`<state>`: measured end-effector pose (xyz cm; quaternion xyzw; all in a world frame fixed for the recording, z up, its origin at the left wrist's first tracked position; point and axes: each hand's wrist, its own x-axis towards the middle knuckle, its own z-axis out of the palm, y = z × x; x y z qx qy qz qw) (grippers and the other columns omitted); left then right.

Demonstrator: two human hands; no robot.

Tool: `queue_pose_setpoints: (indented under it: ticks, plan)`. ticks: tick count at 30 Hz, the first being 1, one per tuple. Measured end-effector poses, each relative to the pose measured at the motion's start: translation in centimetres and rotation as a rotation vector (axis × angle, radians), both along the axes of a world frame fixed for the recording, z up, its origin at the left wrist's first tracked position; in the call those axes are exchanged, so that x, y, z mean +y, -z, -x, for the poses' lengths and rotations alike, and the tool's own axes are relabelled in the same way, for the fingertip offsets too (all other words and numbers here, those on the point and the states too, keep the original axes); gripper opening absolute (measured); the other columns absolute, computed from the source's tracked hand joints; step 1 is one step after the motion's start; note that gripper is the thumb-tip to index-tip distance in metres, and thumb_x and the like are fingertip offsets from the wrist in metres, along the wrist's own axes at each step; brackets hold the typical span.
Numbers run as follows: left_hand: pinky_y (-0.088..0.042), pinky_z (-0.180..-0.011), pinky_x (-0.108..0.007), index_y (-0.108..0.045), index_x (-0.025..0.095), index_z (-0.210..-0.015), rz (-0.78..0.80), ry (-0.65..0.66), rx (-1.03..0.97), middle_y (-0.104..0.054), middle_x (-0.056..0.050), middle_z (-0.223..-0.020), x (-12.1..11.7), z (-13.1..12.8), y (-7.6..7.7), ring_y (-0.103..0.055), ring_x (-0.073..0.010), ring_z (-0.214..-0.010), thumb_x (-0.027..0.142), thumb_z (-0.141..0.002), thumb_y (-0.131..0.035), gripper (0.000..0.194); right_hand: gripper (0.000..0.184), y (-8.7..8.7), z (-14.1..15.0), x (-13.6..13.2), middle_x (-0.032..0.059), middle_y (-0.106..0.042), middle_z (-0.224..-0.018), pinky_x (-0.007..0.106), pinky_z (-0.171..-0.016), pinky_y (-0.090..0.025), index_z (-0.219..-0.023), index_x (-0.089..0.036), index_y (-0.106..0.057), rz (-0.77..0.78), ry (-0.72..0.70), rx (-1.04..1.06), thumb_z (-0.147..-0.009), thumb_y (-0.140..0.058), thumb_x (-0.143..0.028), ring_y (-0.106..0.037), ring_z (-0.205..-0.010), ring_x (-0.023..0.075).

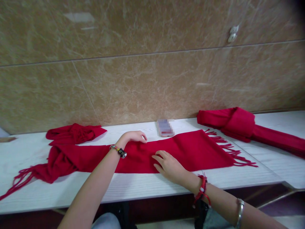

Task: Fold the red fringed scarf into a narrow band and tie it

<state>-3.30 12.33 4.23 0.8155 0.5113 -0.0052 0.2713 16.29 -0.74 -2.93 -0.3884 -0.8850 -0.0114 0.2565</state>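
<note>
A red fringed scarf (181, 151) lies lengthwise along the white table, flat at its right part and bunched towards its left end. My left hand (136, 136) is at the scarf's far edge, wrist bent, fingers loosely curved and holding nothing that I can see. Over the middle of the scarf, nearer its front edge, is my right hand (168, 165), fingers apart and slightly bent. Whether its fingertips press on the cloth I cannot tell. The fringe (228, 149) spreads over the tabletop at the right end.
A phone (165, 128) lies behind the scarf, near the marble-patterned wall (143, 89). Another red cloth (76, 133) sits crumpled at the back left. At the right, a folded red scarf (228, 122) trails towards the edge of view. The white table (143, 187) has its front edge close to me.
</note>
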Motion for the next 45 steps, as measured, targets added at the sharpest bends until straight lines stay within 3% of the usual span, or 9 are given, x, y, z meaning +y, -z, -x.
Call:
queue_pose_setpoints:
  ticks: [3, 7, 16, 20, 25, 28, 33, 41, 45]
  plan:
    - [-0.039, -0.059, -0.020, -0.069, 0.017, -0.088, 0.038, 0.011, -0.012, -0.067, 0.002, -0.068, 0.6, -1.6, 0.2, -0.056, -0.0136, -0.065, 0.022, -0.053, -0.066, 0.036, 0.027, 0.0, 0.0, 0.0, 0.0124, -0.059, -0.107, 0.037, -0.091, -0.044, -0.109, -0.015, -0.060, -0.001, 0.000, 0.003, -0.084, -0.050, -0.020, -0.053, -0.102, 0.0220]
    - [-0.039, -0.053, -0.022, -0.068, 0.013, -0.080, 0.020, -0.032, -0.083, -0.064, 0.000, -0.060, 0.5, -1.9, 1.2, -0.055, -0.0143, -0.058, 0.019, -0.051, -0.066, 0.029, 0.028, -0.2, 0.0, -0.1, 0.0114, -0.059, -0.106, 0.035, -0.092, -0.043, -0.110, -0.014, -0.060, 0.022, 0.001, -0.007, -0.084, -0.050, -0.020, -0.052, -0.103, 0.0219]
    - [-0.042, -0.064, -0.024, -0.067, 0.012, -0.083, -0.009, -0.055, -0.250, -0.067, -0.004, -0.079, -0.6, -1.4, 2.1, -0.057, -0.0157, -0.070, 0.025, -0.063, -0.061, 0.025, 0.030, -0.4, -0.1, -0.2, 0.0124, -0.058, -0.106, 0.037, -0.091, -0.043, -0.111, -0.012, -0.058, 0.016, -0.005, -0.019, -0.084, -0.049, -0.018, -0.051, -0.101, 0.0229]
    - [-0.042, -0.066, -0.025, -0.067, 0.012, -0.082, -0.020, -0.065, -0.250, -0.067, -0.004, -0.078, -0.8, -1.6, 2.4, -0.058, -0.0177, -0.072, 0.017, -0.053, -0.067, 0.030, 0.030, -0.4, -0.2, -0.2, 0.0135, -0.057, -0.106, 0.037, -0.091, -0.044, -0.111, -0.010, -0.059, 0.024, -0.013, -0.020, -0.084, -0.048, -0.017, -0.051, -0.102, 0.0230]
    - [-0.041, -0.060, -0.024, -0.068, 0.012, -0.083, -0.173, -0.101, -0.275, -0.065, -0.003, -0.075, -0.8, -2.0, 2.2, -0.056, -0.0171, -0.069, 0.015, -0.048, -0.069, 0.035, 0.030, -0.4, -0.2, -0.2, 0.0133, -0.057, -0.106, 0.038, -0.090, -0.044, -0.112, -0.012, -0.058, 0.021, -0.015, -0.028, -0.084, -0.047, -0.018, -0.051, -0.101, 0.0230]
    - [-0.039, -0.057, -0.023, -0.067, 0.011, -0.080, -0.198, -0.132, -0.310, -0.063, -0.001, -0.072, -0.9, -2.0, 2.1, -0.054, -0.0155, -0.067, 0.017, -0.050, -0.068, 0.030, 0.030, -0.5, -0.2, -0.3, 0.0131, -0.057, -0.108, 0.039, -0.090, -0.045, -0.112, -0.013, -0.057, 0.022, -0.018, -0.028, -0.085, -0.047, -0.018, -0.052, -0.101, 0.0226]
    - [-0.038, -0.052, -0.020, -0.065, 0.012, -0.068, -0.095, -0.099, -0.316, -0.061, 0.000, -0.061, -1.3, -1.8, 2.1, -0.051, -0.0114, -0.056, 0.032, -0.064, -0.062, 0.020, 0.031, -0.3, -0.2, -0.2, 0.0151, -0.055, -0.117, 0.041, -0.098, -0.038, -0.113, -0.011, -0.057, 0.004, -0.007, -0.036, -0.084, -0.048, -0.018, -0.045, -0.115, 0.0247]
    - [-0.040, -0.053, -0.021, -0.063, 0.012, -0.081, -0.187, -0.193, -0.331, -0.063, -0.002, -0.068, -0.6, -1.8, 2.5, -0.057, -0.0143, -0.063, 0.016, -0.056, -0.066, 0.026, 0.032, 0.0, -0.1, -0.1, 0.0142, -0.055, -0.121, 0.041, -0.100, -0.036, -0.115, -0.012, -0.056, 0.021, 0.007, -0.051, -0.085, -0.046, -0.019, -0.042, -0.120, 0.0258]
    - [-0.042, -0.060, -0.022, -0.063, 0.012, -0.087, -0.243, -0.187, -0.315, -0.065, -0.004, -0.077, -0.7, -2.4, 2.6, -0.058, -0.0152, -0.070, 0.022, -0.061, -0.065, 0.028, 0.031, -0.1, -0.1, -0.1, 0.0141, -0.054, -0.121, 0.041, -0.100, -0.037, -0.114, -0.012, -0.056, 0.020, 0.006, -0.056, -0.085, -0.047, -0.019, -0.042, -0.120, 0.0255]
